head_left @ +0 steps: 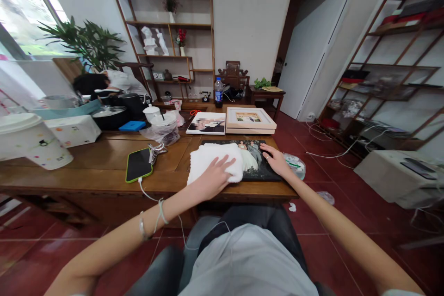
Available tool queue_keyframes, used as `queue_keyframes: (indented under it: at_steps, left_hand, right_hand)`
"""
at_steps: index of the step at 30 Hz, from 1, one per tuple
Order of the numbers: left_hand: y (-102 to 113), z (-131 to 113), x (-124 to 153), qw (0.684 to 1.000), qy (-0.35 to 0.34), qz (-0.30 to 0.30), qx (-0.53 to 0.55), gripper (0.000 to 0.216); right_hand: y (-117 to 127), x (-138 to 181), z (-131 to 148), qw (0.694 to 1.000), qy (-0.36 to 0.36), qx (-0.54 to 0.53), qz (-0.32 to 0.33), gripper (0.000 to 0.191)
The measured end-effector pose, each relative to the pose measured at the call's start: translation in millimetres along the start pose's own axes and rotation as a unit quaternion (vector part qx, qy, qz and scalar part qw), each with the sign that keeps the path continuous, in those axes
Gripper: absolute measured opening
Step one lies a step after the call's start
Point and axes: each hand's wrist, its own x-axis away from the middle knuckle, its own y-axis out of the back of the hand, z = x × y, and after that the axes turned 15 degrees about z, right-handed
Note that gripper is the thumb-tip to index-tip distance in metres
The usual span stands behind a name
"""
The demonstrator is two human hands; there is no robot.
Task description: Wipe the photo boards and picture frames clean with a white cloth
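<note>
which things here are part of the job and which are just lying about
In use:
- cloth, under the left hand
- photo panel, touched by the right hand

Apparently just lying about:
- phone
- bottle
- paper cup
- blue box

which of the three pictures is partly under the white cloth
The dark photo panel at the front; the cloth misses the framed picture and white-edged photo behind.

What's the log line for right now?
left hand: on white towel | right hand: on wedding photo panel | towel: covering panel's left part

Fluffy cloth (203,157), smooth photo panel (249,159), glossy wooden table (100,162)
</note>
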Motion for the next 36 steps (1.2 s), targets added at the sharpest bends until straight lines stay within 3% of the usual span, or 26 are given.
queue_keyframes:
  at_steps: [3,6,17,21,25,32,36]
  left_hand:
    - [-2,-16,16,0.999,-0.031,-0.006,-0.002,0.022]
    - [-2,-10,19,0.999,-0.034,-0.019,0.015,0.024]
    - [3,98,-46,0.997,0.031,-0.047,0.048,0.031]
    - [-1,113,-55,0.996,0.054,-0.051,0.056,0.030]
    - [-3,91,-45,0.998,0.037,-0.035,0.039,0.027]
    - [-1,9,0,0.999,-0.049,-0.007,0.008,0.023]
    - [-2,-11,20,0.996,-0.090,-0.004,0.000,0.021]
  right_hand:
    - [-2,-2,-2,1.000,-0.008,0.008,-0.011,0.034]
    - [-3,-4,-1,1.000,-0.016,0.006,-0.013,0.034]
    - [0,-4,7,1.000,-0.016,-0.015,0.016,0.033]
    - [-1,-6,10,0.999,-0.022,-0.015,0.021,0.033]
    - [-3,-7,10,1.000,-0.012,-0.003,0.025,0.033]
    - [-2,-6,14,0.999,-0.013,0.017,0.024,0.033]
    - [-1,-5,15,0.999,-0.003,0.020,0.027,0.033]
